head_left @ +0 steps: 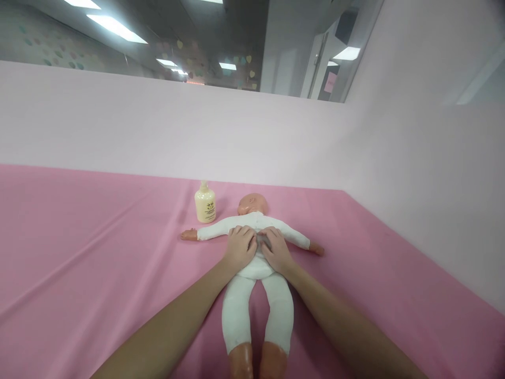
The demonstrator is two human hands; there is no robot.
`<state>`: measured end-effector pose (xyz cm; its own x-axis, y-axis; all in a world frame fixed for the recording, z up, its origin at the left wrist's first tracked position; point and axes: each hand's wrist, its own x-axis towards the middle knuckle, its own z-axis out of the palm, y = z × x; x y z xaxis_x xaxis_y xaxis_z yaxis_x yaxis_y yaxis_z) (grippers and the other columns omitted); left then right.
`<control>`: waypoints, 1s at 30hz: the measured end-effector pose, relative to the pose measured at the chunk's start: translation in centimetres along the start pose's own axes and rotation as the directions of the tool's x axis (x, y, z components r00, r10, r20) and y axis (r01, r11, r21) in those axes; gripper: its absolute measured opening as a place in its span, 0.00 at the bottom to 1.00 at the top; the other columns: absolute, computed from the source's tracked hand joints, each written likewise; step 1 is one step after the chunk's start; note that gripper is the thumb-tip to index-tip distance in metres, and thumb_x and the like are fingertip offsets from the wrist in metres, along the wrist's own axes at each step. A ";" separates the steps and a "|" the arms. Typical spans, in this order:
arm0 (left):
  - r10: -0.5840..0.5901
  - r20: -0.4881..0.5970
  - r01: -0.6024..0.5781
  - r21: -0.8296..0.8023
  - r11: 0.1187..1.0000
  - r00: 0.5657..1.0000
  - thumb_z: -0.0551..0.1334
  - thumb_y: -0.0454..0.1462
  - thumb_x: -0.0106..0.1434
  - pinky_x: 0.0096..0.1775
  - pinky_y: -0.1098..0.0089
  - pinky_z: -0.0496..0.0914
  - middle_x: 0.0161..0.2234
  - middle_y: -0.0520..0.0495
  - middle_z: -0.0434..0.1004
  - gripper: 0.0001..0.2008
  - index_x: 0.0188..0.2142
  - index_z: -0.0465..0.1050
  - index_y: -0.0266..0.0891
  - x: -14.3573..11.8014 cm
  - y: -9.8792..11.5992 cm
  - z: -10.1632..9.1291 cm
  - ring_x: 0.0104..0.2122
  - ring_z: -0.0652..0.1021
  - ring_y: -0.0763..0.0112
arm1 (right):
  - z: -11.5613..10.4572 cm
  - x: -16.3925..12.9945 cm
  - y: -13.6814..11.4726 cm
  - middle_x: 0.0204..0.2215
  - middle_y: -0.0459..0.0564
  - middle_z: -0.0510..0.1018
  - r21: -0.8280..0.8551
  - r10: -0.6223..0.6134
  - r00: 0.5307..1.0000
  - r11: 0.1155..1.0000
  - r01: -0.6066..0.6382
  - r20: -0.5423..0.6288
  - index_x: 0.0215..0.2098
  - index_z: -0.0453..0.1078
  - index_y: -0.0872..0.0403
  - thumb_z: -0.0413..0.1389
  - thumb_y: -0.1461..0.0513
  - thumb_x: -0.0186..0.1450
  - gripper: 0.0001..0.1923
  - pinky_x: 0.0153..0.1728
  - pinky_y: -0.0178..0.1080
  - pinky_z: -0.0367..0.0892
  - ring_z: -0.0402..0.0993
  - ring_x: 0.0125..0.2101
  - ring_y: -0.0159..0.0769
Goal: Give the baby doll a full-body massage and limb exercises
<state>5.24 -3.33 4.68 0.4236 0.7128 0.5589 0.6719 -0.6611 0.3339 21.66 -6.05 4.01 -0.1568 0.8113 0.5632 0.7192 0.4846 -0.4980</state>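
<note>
Here, one doll (256, 270), clad in white, is laid out on a pink sheet (98, 237), arms outstretched. Its torso is covered by the left hand (241, 245) and right hand (276, 247), set side by side, palms down, fingers loosely bent and slightly spread. One pale yellow bottle (205, 204) is stood upright near the doll's head; its small print cannot quite be read.
</note>
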 end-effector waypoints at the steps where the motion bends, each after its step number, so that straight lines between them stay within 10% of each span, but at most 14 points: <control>1: -0.003 0.002 0.003 -0.001 1.000 1.000 0.52 0.34 0.67 0.43 0.60 0.61 0.37 0.47 0.73 0.09 0.33 0.68 0.41 0.0 0.0 0.0 0.40 0.69 0.62 | 0.0 0.0 0.0 0.42 0.52 0.74 -0.001 -0.001 1.000 1.000 0.001 0.008 0.44 0.67 0.51 0.49 0.69 0.62 0.14 0.50 0.49 0.63 0.67 0.45 0.45; 30: -0.070 -0.071 0.073 0.035 0.997 0.995 0.55 0.35 0.64 0.51 0.54 0.62 0.52 0.43 0.70 0.15 0.50 0.67 0.41 0.0 -0.5 0.7 0.51 0.68 0.55 | 0.3 0.0 0.6 0.53 0.54 0.71 -0.069 0.025 0.999 0.997 -0.026 -0.021 0.55 0.66 0.53 0.49 0.66 0.64 0.21 0.61 0.53 0.57 0.63 0.56 0.44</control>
<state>5.34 -2.81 3.99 0.3307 0.7391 0.5868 0.7219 -0.5986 0.3472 21.88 -5.66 3.45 -0.1249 0.8162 0.5641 0.7678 0.4397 -0.4660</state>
